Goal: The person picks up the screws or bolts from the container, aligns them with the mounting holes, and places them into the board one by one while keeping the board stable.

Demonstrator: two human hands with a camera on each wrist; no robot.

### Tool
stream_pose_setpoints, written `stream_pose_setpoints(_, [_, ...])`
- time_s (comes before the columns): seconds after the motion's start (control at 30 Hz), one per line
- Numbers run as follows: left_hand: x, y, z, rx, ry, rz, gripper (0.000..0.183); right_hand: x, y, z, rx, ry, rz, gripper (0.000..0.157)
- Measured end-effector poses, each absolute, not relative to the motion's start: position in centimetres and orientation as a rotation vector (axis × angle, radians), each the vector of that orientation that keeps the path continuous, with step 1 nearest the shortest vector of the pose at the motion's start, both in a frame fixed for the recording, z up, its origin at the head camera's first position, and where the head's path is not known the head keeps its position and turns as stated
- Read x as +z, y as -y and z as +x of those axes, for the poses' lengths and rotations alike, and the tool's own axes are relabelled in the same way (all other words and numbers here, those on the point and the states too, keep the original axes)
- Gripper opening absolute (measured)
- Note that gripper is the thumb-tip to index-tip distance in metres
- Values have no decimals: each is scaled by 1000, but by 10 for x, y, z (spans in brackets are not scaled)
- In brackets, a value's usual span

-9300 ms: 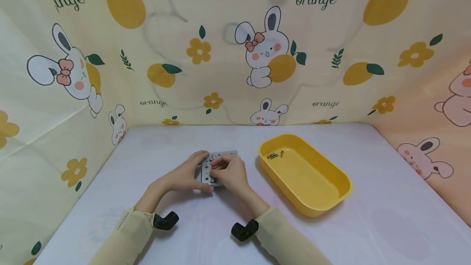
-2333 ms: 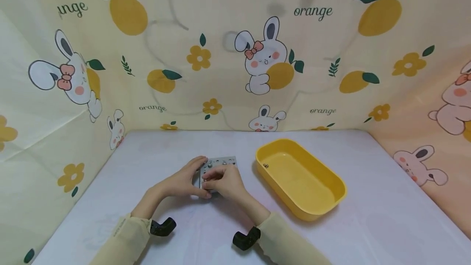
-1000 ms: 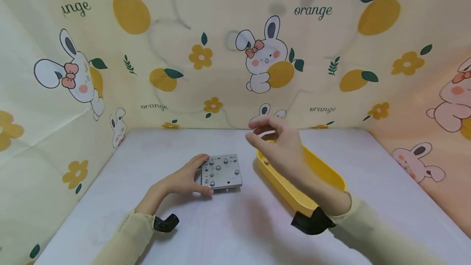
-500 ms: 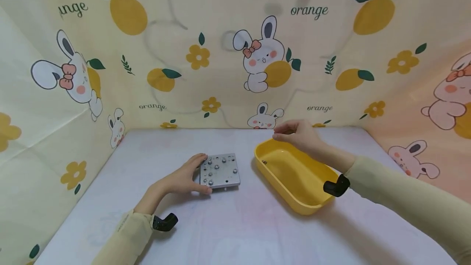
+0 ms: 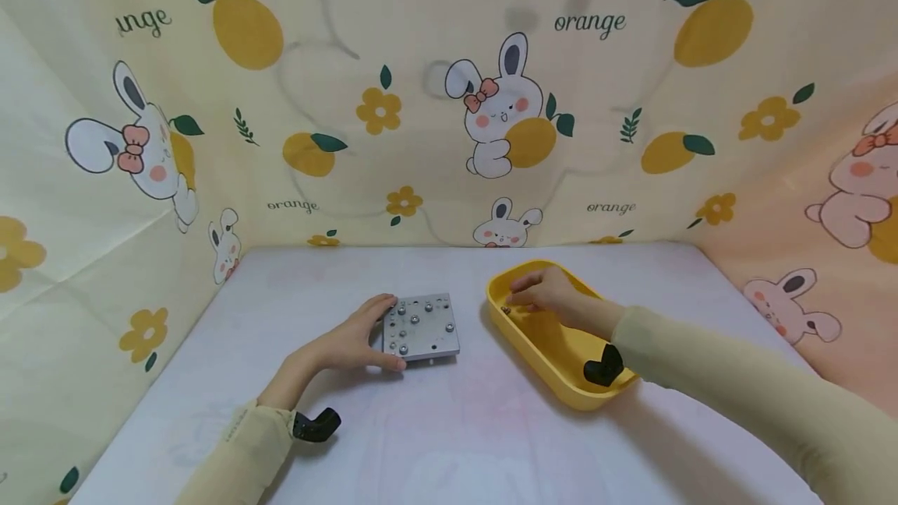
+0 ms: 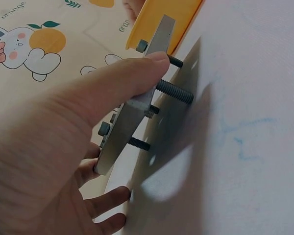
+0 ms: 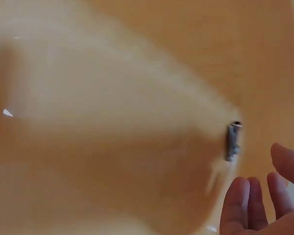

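Note:
My left hand [image 5: 354,340] grips a square metal plate [image 5: 429,337] at its left side, thumb on the near edge and fingers at the far corner. Several socket-head screws [image 5: 415,319] stand in holes across its face. In the left wrist view, threaded screw shanks [image 6: 174,91] stick out below the plate. My right hand [image 5: 549,293] is inside the yellow tray [image 5: 533,361], fingers loosely bent and apart. Close to its fingertips, a few small screws [image 7: 232,142] lie together along the tray's wall in the right wrist view; nothing shows between the fingers.
The tray stands on a white-covered table [image 5: 393,443], right of the plate. Behind rises a printed cloth backdrop [image 5: 421,139] with rabbits and oranges. Each sleeve cuff carries a black wrist mount [image 5: 317,425].
My right hand has left the plate, swung right over the tray and lowered into it. Fewer screws lie in the tray than in the oldest frame. My left hand keeps holding the plate.

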State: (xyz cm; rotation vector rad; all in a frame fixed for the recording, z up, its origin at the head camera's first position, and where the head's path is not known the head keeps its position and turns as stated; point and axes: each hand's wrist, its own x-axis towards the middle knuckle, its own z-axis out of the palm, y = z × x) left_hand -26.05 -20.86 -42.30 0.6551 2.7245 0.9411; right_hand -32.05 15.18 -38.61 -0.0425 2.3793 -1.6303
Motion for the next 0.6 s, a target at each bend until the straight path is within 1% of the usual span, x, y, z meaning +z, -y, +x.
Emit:
stream_pose_setpoints(0.13, [-425, 210, -261, 927, -2731, 663, 119, -405, -148, -323, -1628, -2381, -26, 28])
stream_pose_setpoints(0.37, [-424, 210, -262, 923, -2743, 665, 119, -423, -147, -323, -1463, -2526, -252, 24])
stream_pose_setpoints(0.6, [-424, 209, -260, 927, -2730, 646, 118, -434, -146, -326, -1409, -2598, -348, 20])
